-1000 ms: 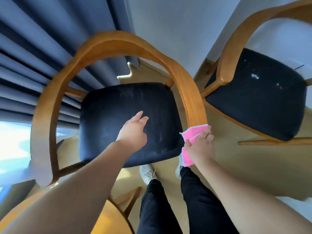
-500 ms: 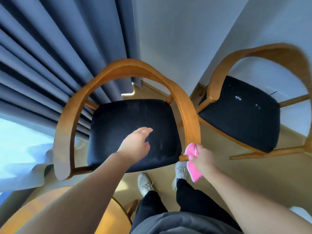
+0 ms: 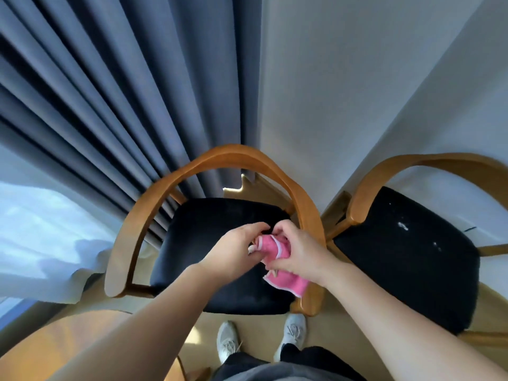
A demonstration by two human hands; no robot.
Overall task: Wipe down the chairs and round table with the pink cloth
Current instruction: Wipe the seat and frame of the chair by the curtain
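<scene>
Above chair seat (image 3: 203, 243), pink cloth (image 3: 275, 250), long axis down-right

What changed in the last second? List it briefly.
The right hand carried the pink cloth from the armrest leftward over the seat; the left hand came across and pinched it too. The near chair and right chair stayed in place.

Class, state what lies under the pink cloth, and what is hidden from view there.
Under the cloth, held by the left hand and right hand, are the near chair's black seat and wooden armrest. The patch directly beneath is covered.
</scene>
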